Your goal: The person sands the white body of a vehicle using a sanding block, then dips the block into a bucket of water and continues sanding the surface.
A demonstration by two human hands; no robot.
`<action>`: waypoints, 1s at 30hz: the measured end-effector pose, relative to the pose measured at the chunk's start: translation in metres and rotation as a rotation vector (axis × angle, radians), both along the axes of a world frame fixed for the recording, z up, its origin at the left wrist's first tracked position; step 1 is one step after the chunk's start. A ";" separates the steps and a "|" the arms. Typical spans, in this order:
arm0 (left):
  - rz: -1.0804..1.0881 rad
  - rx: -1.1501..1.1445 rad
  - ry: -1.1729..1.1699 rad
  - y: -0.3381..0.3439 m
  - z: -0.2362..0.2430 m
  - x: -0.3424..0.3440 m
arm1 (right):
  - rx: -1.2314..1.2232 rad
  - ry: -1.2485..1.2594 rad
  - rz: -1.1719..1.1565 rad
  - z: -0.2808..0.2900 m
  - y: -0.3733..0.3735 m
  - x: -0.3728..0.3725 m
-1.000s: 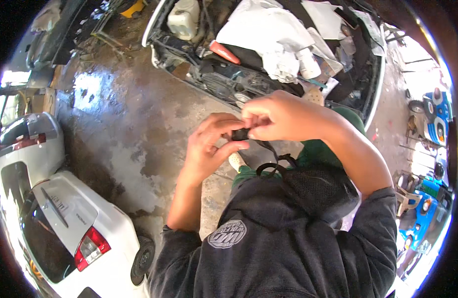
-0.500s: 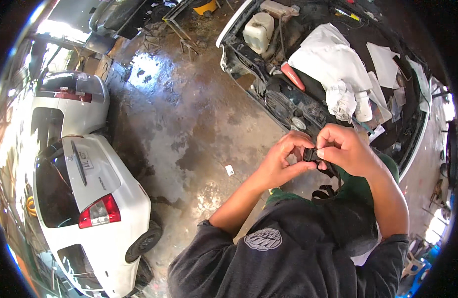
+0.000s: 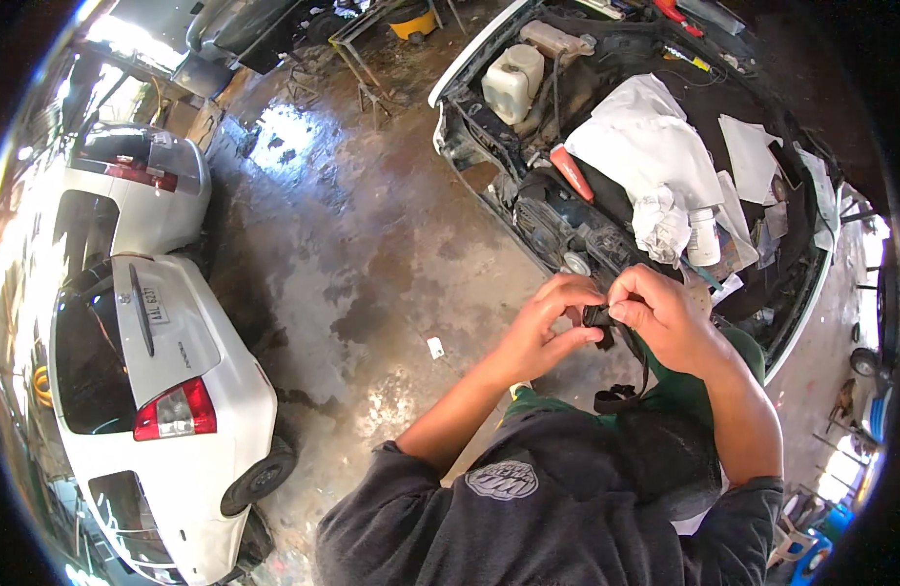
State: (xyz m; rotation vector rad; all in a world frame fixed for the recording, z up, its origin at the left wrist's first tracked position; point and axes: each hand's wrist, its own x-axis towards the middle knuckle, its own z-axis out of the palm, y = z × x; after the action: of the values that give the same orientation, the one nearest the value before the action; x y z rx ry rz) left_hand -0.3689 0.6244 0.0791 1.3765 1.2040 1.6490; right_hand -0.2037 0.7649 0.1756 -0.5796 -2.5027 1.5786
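Note:
My left hand (image 3: 552,327) and my right hand (image 3: 662,314) meet in front of my body. Between them is a small black piece (image 3: 597,316) that looks like a buckle or connector; its exact kind is too small to tell. The left thumb and fingers curl round its left side. On its other side, the right thumb and forefinger pinch it. A black strap (image 3: 618,396) hangs below the hands in a loop near my lap and seems to run up to the piece.
Ahead right is an open car bay (image 3: 513,200) holding white cloth or paper (image 3: 645,127), a red tube-shaped thing (image 3: 571,174), a white bottle (image 3: 703,237) and a cloudy plastic tank (image 3: 512,86). White cars (image 3: 201,342) stand at left. A white scrap (image 3: 435,348) lies on the stained floor.
Both hands appear slightly lower and farther left, still gripping the black piece. The whole scene has shifted a little with my head, and more of the car bay's far side shows.

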 end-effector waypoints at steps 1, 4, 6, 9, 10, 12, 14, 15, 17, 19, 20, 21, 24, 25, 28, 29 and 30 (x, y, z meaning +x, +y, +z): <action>-0.002 0.023 0.046 0.001 -0.001 0.000 | -0.077 -0.029 -0.033 -0.002 -0.001 0.001; -0.005 0.100 0.225 0.002 0.000 -0.010 | -0.239 -0.103 -0.049 -0.007 0.003 0.003; -0.002 0.162 0.402 0.002 0.005 -0.019 | -0.207 -0.172 0.014 0.008 0.005 0.000; -0.005 0.174 0.576 0.004 0.016 -0.020 | -0.084 -0.164 0.056 0.009 0.009 -0.001; -0.010 0.162 0.624 0.004 0.019 -0.020 | -0.064 -0.157 0.072 0.008 0.010 -0.002; 0.059 0.204 0.626 0.003 0.015 -0.020 | -0.182 -0.154 0.016 0.007 0.007 -0.003; 0.120 0.231 0.588 0.004 0.011 -0.017 | -0.294 -0.119 -0.040 0.006 0.003 -0.003; 0.144 0.234 0.552 0.005 0.009 -0.014 | -0.349 -0.082 -0.065 0.005 0.001 -0.003; 0.186 0.270 0.524 0.009 0.009 -0.012 | -0.438 0.007 -0.090 0.001 0.000 -0.003; 0.224 0.334 0.527 0.012 0.009 -0.012 | -0.500 0.104 -0.088 -0.008 -0.002 -0.002; 0.219 0.339 0.543 0.011 0.004 -0.012 | -0.442 0.069 -0.058 -0.008 -0.001 -0.002; 0.213 0.346 0.559 0.007 -0.002 -0.015 | -0.446 0.043 -0.044 -0.005 -0.003 -0.003; 0.156 0.343 0.565 0.005 -0.001 -0.025 | -0.405 -0.003 0.003 -0.001 -0.003 -0.001; 0.131 0.339 0.556 0.006 0.002 -0.029 | -0.334 -0.002 0.009 -0.001 -0.003 -0.001; 0.045 0.342 0.632 0.007 0.017 -0.034 | 0.038 0.006 0.122 0.005 0.002 -0.002; 0.014 0.345 0.670 0.007 0.023 -0.034 | 0.092 -0.055 0.183 0.011 0.004 -0.004; -0.017 0.347 0.708 0.007 0.028 -0.033 | 0.145 -0.117 0.246 0.013 0.006 -0.005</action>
State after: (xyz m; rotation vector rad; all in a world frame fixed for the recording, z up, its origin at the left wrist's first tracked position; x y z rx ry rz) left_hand -0.4024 0.6310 0.1075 2.3081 1.2959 1.4377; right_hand -0.2087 0.7711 0.1891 -0.3671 -2.8405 1.4575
